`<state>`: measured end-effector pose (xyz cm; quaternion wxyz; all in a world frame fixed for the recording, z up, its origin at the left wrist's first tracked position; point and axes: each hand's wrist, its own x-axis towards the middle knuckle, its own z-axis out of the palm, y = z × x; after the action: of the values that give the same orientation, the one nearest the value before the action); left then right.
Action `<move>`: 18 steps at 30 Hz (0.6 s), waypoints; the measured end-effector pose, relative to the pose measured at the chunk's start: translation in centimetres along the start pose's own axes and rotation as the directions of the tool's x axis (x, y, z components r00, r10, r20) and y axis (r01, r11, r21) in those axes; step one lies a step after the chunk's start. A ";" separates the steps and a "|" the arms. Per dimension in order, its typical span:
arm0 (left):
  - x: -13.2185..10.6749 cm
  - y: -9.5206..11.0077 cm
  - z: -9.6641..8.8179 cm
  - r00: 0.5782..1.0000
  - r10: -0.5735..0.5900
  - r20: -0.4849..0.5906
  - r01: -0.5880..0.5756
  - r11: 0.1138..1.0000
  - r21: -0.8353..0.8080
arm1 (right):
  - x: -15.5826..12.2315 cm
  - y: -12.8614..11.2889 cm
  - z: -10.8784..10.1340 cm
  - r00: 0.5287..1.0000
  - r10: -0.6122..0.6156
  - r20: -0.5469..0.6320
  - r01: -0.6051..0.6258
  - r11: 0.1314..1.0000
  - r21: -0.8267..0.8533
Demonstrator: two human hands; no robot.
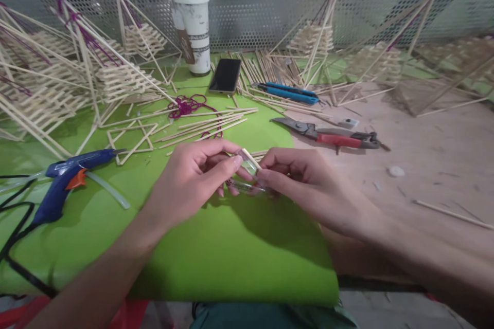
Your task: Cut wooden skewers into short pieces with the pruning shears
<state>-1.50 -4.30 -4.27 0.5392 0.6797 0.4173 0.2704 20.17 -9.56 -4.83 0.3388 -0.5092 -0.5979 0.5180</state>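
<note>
In front of me, a clear, shiny plastic piece [246, 186] with dark print, looking like a roll of clear tape, is held between both hands. My left hand [195, 172] is closed, thumb and forefinger pinching its upper left side. My right hand [299, 172] pinches the right side, thumb on top. A short pale wooden stick [250, 158] lies slanted along the clear plastic between the fingertips; which hand grips it is hard to tell. Just beyond my hands are loose wooden sticks [208, 128] and a purple knotted cord [185, 107].
A blue glue gun [71, 175] with its cable lies left, near a star-shaped stick frame [131, 139]. Red-handled pruning shears [328, 133], a blue cutter [287, 92], a phone [226, 75] and a white tumbler [196, 31] are farther back. Several stick structures [123, 79] stand along the mesh wall.
</note>
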 end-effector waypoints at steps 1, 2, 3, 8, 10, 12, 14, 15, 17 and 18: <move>0.0 0.0 0.0 1.000 0.001 0.005 -0.001 1.000 -0.006 | 0.0 0.1 0.0 1.000 -0.002 0.000 0.002 1.000 0.001; 0.0 0.0 0.0 1.000 -0.001 0.009 0.001 1.000 -0.009 | 0.1 0.2 0.0 1.000 -0.005 -0.001 0.005 1.000 0.000; 0.0 0.0 0.0 1.000 -0.004 0.011 0.004 1.000 -0.009 | 0.1 0.2 0.0 1.000 -0.007 -0.001 0.007 1.000 -0.004; -0.1 0.0 0.0 1.000 -0.010 0.021 0.010 1.000 0.008 | 0.1 0.4 0.0 1.000 -0.020 0.019 0.021 0.999 -0.038; -0.1 -0.1 0.0 1.000 0.001 0.015 -0.001 1.000 0.021 | 0.0 0.4 0.0 1.000 -0.025 0.014 0.026 0.998 -0.058; -0.1 -0.2 0.1 1.000 0.011 0.011 -0.011 0.999 0.039 | 0.0 0.4 0.1 0.999 -0.030 0.012 0.031 0.996 -0.079; 0.0 -0.3 0.1 1.000 0.016 0.014 -0.017 0.999 0.042 | -0.1 0.5 0.1 0.999 -0.032 0.017 0.034 0.996 -0.088; 0.0 -0.3 0.1 1.000 0.017 0.016 -0.017 0.999 0.037 | -0.1 0.5 0.2 0.999 -0.033 0.022 0.035 0.996 -0.086; 0.1 -0.4 0.2 1.000 0.016 0.020 -0.017 1.000 0.024 | -0.1 0.5 0.2 0.999 -0.029 0.037 0.031 0.997 -0.074; 0.1 -0.4 0.2 1.000 0.014 0.020 -0.015 1.000 0.020 | -0.1 0.5 0.3 0.999 -0.025 0.044 0.028 0.997 -0.067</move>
<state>-1.37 -4.32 -4.71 0.5346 0.6908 0.4095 0.2634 20.08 -9.76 -5.40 0.3153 -0.5013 -0.6290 0.5037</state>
